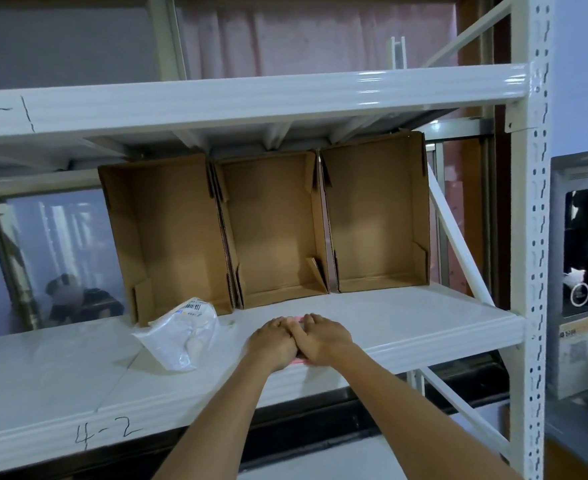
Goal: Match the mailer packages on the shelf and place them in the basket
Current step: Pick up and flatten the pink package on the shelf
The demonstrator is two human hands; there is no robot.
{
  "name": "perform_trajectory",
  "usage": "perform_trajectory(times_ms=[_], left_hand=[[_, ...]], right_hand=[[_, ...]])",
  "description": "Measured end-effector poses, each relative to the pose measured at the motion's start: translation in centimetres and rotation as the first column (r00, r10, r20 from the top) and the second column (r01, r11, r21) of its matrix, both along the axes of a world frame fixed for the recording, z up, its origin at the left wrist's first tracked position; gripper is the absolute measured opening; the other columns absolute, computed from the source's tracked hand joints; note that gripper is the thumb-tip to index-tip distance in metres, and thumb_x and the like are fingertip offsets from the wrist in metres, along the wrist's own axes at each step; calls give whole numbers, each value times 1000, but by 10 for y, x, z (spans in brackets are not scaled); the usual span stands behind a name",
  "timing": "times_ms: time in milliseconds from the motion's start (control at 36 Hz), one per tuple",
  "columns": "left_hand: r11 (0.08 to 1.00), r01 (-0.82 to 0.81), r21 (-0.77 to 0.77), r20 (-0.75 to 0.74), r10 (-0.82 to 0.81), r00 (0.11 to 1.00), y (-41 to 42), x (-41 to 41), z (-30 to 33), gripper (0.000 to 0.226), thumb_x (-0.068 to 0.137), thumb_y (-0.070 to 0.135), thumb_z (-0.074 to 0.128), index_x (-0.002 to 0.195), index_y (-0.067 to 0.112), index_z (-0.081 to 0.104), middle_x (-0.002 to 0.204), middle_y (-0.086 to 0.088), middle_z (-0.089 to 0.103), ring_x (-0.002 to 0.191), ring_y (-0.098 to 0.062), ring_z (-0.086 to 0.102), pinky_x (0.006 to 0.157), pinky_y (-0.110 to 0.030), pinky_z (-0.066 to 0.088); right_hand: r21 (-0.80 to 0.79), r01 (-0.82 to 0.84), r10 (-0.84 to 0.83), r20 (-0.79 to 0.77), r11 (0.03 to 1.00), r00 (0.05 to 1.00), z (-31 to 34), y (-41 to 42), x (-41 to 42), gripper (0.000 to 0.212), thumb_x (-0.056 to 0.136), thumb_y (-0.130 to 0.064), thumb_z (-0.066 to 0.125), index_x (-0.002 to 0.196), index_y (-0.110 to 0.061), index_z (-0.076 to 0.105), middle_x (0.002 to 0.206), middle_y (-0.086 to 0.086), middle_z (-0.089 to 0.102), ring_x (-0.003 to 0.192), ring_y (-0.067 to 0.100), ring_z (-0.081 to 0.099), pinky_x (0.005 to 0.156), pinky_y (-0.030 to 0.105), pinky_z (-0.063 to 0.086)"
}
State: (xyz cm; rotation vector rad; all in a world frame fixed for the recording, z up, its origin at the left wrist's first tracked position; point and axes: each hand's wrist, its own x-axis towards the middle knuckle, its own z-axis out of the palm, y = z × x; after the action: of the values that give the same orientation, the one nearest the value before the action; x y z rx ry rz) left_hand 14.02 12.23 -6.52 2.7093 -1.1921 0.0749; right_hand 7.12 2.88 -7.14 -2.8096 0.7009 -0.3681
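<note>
Both hands sit side by side on a pink mailer (298,360) near the front edge of the shelf (406,320), covering most of it. The left hand (274,341) and right hand (323,337) each press down, fingers curled over it in a holding grip. A clear plastic mailer (181,332) lies just left of them, with three open cardboard boxes (271,226) behind.

A crumpled white mailer package (181,332) with a barcode label lies on the white shelf (406,317).
</note>
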Motion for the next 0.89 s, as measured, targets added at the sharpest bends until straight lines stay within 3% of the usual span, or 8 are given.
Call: perform_trajectory(times_ms=[222, 306, 389, 583, 667, 750, 806, 889], left_hand=[[940, -342, -8, 114, 341, 933, -8, -6, 8, 59, 99, 47, 21, 145, 12, 34, 148, -10, 38, 133, -27, 37, 108, -39, 32], [901, -434, 27, 99, 429, 898, -12, -9, 19, 64, 97, 53, 27, 144, 11, 36, 149, -10, 35, 134, -27, 33, 107, -37, 30], [878, -475, 58, 78, 471, 879, -9, -13, 32, 57, 97, 45, 33, 142, 10, 41, 146, -11, 39, 132, -26, 39, 103, -34, 36], [990, -131, -58, -87, 126, 988, 9, -34, 40, 27, 91, 15, 51, 111, 1, 63, 111, -17, 65, 105, -31, 61, 86, -35, 49], [971, -66, -230, -298, -5, 955, 18, -31, 33, 26, 93, 11, 47, 106, -5, 63, 105, -19, 67, 84, -26, 64, 75, -32, 51], [906, -131, -402, -476, -85, 875, 31, -24, 36, 24, 96, 16, 49, 80, 5, 63, 71, -8, 64, 51, -13, 49, 53, -24, 40], [855, -149, -496, -375, -56, 926, 37, -12, 36, 31, 96, 16, 48, 66, 16, 56, 75, -3, 65, 51, -12, 48, 53, -24, 38], [894, -51, -446, -37, 39, 999, 43, 1, 30, 19, 95, 22, 43, 83, 13, 56, 108, 0, 64, 88, -19, 60, 75, -32, 48]], right_hand=[[-366, 49, 19, 180, 929, 983, 14, 12, -46, 65, 88, -43, 11, 123, -14, 57, 122, 7, 58, 116, 27, 48, 94, 38, 35], [-384, 6, 65, 171, 923, 983, 17, 24, -55, 39, 97, -35, 34, 112, -13, 64, 110, 7, 62, 108, 27, 51, 87, 37, 34], [-328, 34, -13, 68, 944, 998, 16, 30, -52, 42, 99, -35, 31, 115, -13, 63, 116, 8, 61, 114, 26, 49, 94, 40, 33], [-220, 159, -183, -90, 962, 979, 16, 21, -31, 48, 97, -47, 34, 130, -21, 57, 133, 5, 52, 130, 25, 33, 102, 42, 27], [-236, 164, -191, -94, 958, 977, 16, 21, -16, 51, 92, -52, 40, 133, -25, 53, 139, 7, 42, 133, 28, 27, 104, 43, 25], [-228, 91, -120, -119, 969, 986, 22, 20, -3, 47, 94, -46, 40, 134, -23, 53, 137, 8, 44, 130, 28, 34, 102, 40, 30], [-172, 36, -54, -99, 985, 994, 25, 19, 7, 42, 97, -33, 36, 132, -16, 53, 133, 9, 51, 124, 28, 44, 99, 38, 35], [-133, 5, -13, -57, 991, 998, 25, 19, 13, 36, 97, -21, 36, 127, -13, 55, 127, 8, 58, 117, 27, 53, 92, 36, 41]])
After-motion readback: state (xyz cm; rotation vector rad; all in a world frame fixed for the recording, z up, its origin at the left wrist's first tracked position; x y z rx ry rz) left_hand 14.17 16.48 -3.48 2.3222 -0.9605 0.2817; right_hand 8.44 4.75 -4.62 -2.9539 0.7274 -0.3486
